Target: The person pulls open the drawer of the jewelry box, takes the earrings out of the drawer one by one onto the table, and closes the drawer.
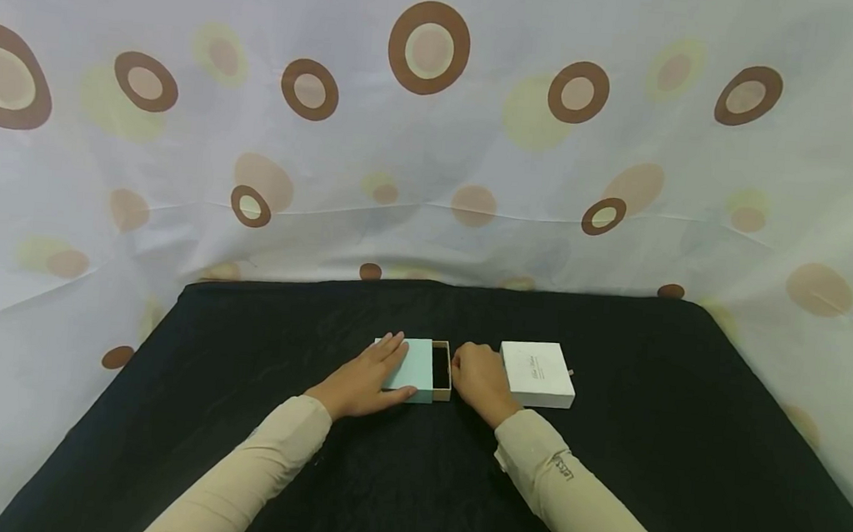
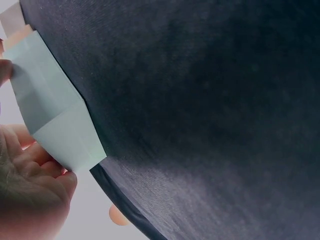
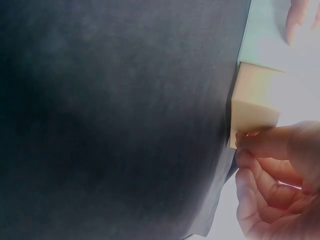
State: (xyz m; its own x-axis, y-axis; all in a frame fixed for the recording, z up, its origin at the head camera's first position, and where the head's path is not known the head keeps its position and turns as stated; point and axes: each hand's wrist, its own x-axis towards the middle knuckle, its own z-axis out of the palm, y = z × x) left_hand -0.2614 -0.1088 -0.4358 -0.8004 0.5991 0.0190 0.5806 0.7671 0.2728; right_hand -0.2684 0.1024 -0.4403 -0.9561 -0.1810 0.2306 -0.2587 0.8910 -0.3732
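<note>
A light blue slide-out box lies on the black cloth, its sleeve part-way off a tan inner drawer. The drawer sticks out to the right, and its inside shows dark. My left hand holds the sleeve, with fingers across the top and thumb along the near side. Curled lower fingers meet the sleeve's left end in the left wrist view. At the drawer's right end, my right hand pinches between thumb and forefinger; the other fingers are curled. The fingertips hide the exact spot they pinch.
A white box with small printed lettering lies just right of my right hand, a small tab at its right side. Black cloth covers the table. Behind its far edge hangs a pale curtain with brown and yellow circles.
</note>
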